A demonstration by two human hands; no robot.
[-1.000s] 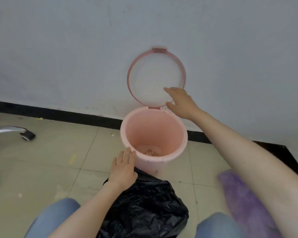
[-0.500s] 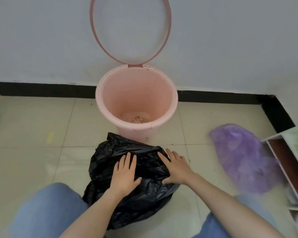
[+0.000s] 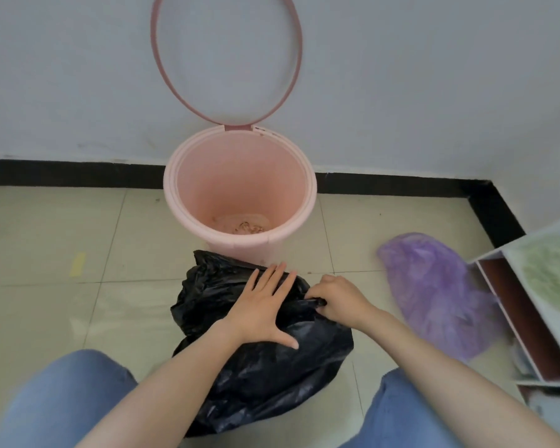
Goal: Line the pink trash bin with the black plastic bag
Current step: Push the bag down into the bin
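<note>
The bin [image 3: 240, 195] is stood open by the wall, ring lid raised, not yet lined; only scraps are seen at its bottom; the bag [image 3: 259, 357] is lying crumpled on the floor just in front of it; it is pressed flat under the open left hand [image 3: 262, 310], while a fold is pinched by the clenched right hand [image 3: 337, 299]; the mouth must be found and spread next, then carried over the rim.

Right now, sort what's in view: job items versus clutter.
Job:
round pink plastic trash bin
its raised pink ring lid
crumpled black plastic bag
left hand
right hand

Clutter:
purple plastic bag
white shelf unit
</note>
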